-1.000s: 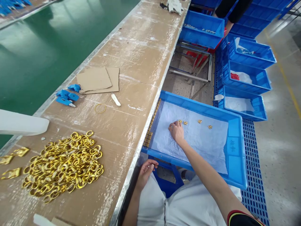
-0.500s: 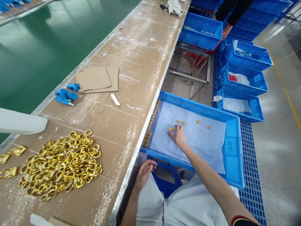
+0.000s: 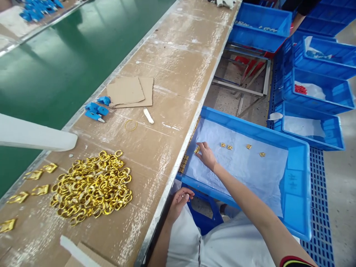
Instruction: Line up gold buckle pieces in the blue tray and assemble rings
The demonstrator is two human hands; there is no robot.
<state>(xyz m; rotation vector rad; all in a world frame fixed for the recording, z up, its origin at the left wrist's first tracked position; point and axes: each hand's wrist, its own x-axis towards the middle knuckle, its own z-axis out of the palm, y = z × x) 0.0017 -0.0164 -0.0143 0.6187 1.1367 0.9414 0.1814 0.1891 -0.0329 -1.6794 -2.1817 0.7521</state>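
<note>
My right hand [image 3: 207, 156] is over the blue tray [image 3: 303, 178], its fingers closed on small square gold pieces [image 3: 197, 149] above the white sheet [image 3: 236, 174]. Left of it, more of these pieces stand in tight rows [image 3: 184, 164] along the tray's side by the table. Several loose gold pieces [image 3: 230, 147] lie spread on the sheet to the right. My left hand [image 3: 179, 202] rests near my lap, below the tray's near corner, with curled fingers; I cannot make out whether anything is in them.
A heap of gold rings [image 3: 94, 185] lies on the brown table [image 3: 167, 163], with flat gold pieces [image 3: 40, 190] beside it. Farther up are blue pieces [image 3: 96, 111], cardboard [image 3: 128, 91] and a white handle-like object [image 3: 148, 116]. Blue bins [image 3: 319, 89] stand right; another person's arm [image 3: 299, 20] reaches in behind.
My right hand has moved left across the sheet with the gold pieces, closer to the rows. The whole view has shifted left. My left hand stays near my lap.
</note>
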